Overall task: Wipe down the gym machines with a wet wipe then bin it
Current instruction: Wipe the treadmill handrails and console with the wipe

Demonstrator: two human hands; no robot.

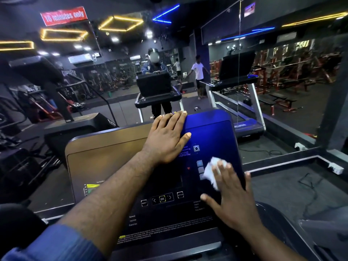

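**Two hands on the treadmill panel**

A person stands at a treadmill. The big dark panel (pixel 212 129) of the machine is right in front and tilts up toward the person. It shines blue on the right side and brown on the left side.

The left hand (pixel 167 136) lies flat on the top part of the panel. Its fingers are straight and close together, and the tips reach the top edge. It holds nothing. The arm is bare, and a blue sleeve (pixel 62 245) starts near the elbow.

The right hand (pixel 231 200) is lower down, on the right side of the panel. Its fingers are straight and spread out. They press a white wet wipe (pixel 211 170) down onto the panel. The wipe is crumpled, and part of it sticks out from under the fingertips. It sits just beside a column of small square buttons (pixel 200 163). The thumb points left, toward the middle of the panel.

Near the bottom of the panel, between the two arms, is an OK button (pixel 162 198) with an arrow on each side.

Behind the machine is a big mirror (pixel 291 102) that shows more gym machines. A red sign (pixel 64 16) hangs high on the left. Yellow light strips (pixel 120 23) and blue ones glow above.
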